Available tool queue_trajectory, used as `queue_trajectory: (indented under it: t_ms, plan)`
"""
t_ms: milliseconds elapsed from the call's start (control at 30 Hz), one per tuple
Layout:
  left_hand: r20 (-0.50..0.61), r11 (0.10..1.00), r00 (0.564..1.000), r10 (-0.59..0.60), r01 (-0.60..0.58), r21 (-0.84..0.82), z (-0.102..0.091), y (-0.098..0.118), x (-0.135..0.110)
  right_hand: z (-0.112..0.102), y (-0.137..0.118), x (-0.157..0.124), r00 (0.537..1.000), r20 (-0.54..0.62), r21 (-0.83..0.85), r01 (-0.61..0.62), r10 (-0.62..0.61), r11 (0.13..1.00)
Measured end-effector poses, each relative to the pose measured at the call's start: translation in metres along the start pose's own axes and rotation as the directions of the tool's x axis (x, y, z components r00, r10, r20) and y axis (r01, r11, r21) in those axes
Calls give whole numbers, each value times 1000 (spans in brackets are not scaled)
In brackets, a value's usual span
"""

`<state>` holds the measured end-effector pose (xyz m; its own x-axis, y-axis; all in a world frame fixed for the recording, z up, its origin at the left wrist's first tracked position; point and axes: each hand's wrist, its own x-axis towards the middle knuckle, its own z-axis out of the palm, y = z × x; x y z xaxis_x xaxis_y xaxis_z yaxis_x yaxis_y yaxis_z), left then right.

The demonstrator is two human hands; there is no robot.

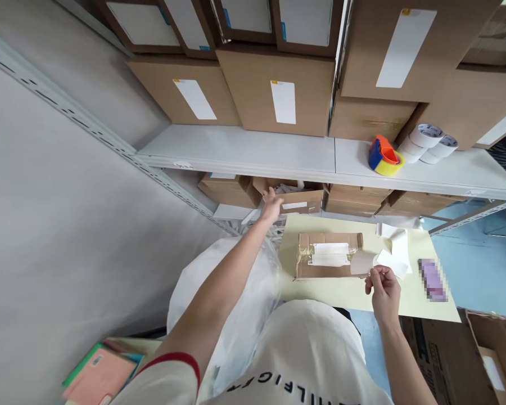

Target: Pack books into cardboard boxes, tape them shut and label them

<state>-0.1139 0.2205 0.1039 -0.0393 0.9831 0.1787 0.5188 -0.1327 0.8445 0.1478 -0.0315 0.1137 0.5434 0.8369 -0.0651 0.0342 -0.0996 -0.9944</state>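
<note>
My left hand (272,203) reaches out to the lower shelf, fingers spread, at the left edge of an open cardboard box (310,203) with crumpled pale material inside. I cannot tell if it touches the box. My right hand (383,289) pinches the corner of a small white paper label (361,262) over the right end of a closed carton (329,271). That carton lies on a pale yellow table (320,289), with clear tape and white labels on its top. Just beyond the right hand are loose white papers (398,253).
Metal shelving (253,149) with large cartons (282,95) stands ahead. An orange and blue tape dispenser (384,156) sits beside white tape rolls (425,138). A pixelated purple item (433,280) lies at the table's right. A white plastic bag (219,264) bulges at left; an open box (480,360) stands lower right.
</note>
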Motion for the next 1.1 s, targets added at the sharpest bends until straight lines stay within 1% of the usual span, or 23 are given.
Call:
queue_trajectory:
  t_ms: [33, 67, 100, 133, 167, 200, 233, 267, 300, 400, 433, 500, 567, 600, 633, 700, 733, 800, 867, 900, 1000, 1067, 1100]
  plan:
    - [4, 1000, 1000, -6, 6, -2, 0, 5, -21, 5, -2, 0, 1000, 20, 10, 6, -6, 1000]
    - [42, 996, 996, 84, -84, -16, 1, 11, -46, 11, -3, 0, 999, 40, 26, 8, -9, 1000]
    - [103, 976, 971, 216, -214, -25, 3, 19, -72, 16, -5, 0, 998, 59, 48, 8, -11, 999]
    - [168, 944, 930, 327, -328, -25, 6, 28, -98, 21, -6, 0, 997, 78, 74, 3, -9, 997]
    - [242, 911, 882, 405, -412, -22, 9, 37, -122, 26, -7, 0, 996, 94, 104, -6, -4, 995]
    - [301, 883, 839, 453, -468, -26, 13, 46, -143, 31, -8, 0, 994, 112, 133, -20, 5, 991]
    - [329, 865, 813, 481, -500, -30, 17, 54, -159, 35, -10, 0, 992, 129, 160, -37, 16, 986]
    - [340, 853, 798, 498, -522, -23, 21, 59, -172, 39, -11, -1, 989, 145, 183, -54, 27, 982]
    - [339, 846, 794, 505, -533, -14, 25, 63, -180, 43, -12, -2, 986, 163, 200, -70, 37, 977]
    - [306, 852, 810, 501, -523, -12, 31, 64, -186, 48, -12, -6, 976, 212, 220, -90, 42, 971]
    - [288, 867, 826, 485, -497, -34, 31, 62, -186, 48, -12, -7, 974, 226, 214, -82, 32, 973]
    - [243, 920, 887, 392, -377, -107, 30, 57, -184, 44, -9, -10, 969, 248, 164, -40, -2, 986]
    - [216, 963, 953, 211, -165, -212, 29, 52, -183, 36, -4, -12, 975, 217, 52, 42, -52, 998]
    - [225, 962, 968, 107, -44, -268, 28, 50, -183, 30, -1, -12, 981, 178, -25, 85, -80, 996]
    - [248, 945, 969, 11, 71, -319, 29, 48, -183, 24, 2, -12, 985, 137, -99, 118, -104, 988]
    - [312, 880, 942, -126, 251, -404, 31, 45, -183, 13, 7, -9, 987, 94, -193, 143, -127, 971]
    - [345, 840, 923, -170, 319, -440, 33, 43, -184, 8, 8, -6, 988, 103, -207, 137, -117, 969]
    - [399, 755, 886, -238, 427, -497, 39, 41, -187, 0, 12, 0, 987, 152, -195, 85, -56, 977]
    - [442, 689, 847, -296, 510, -515, 44, 39, -194, -5, 17, 7, 984, 178, -186, 6, 27, 983]
    - [462, 675, 827, -320, 541, -501, 47, 38, -198, -7, 19, 9, 982, 175, -188, -31, 65, 982]
    - [494, 678, 774, -396, 609, -412, 53, 34, -211, -12, 31, 15, 978, 154, -208, -105, 139, 973]
    - [477, 669, 748, -461, 646, -367, 57, 31, -218, -14, 40, 20, 971, 161, -234, -137, 177, 963]
    - [456, 665, 743, -491, 657, -355, 59, 30, -220, -14, 44, 24, 965, 173, -243, -152, 197, 958]
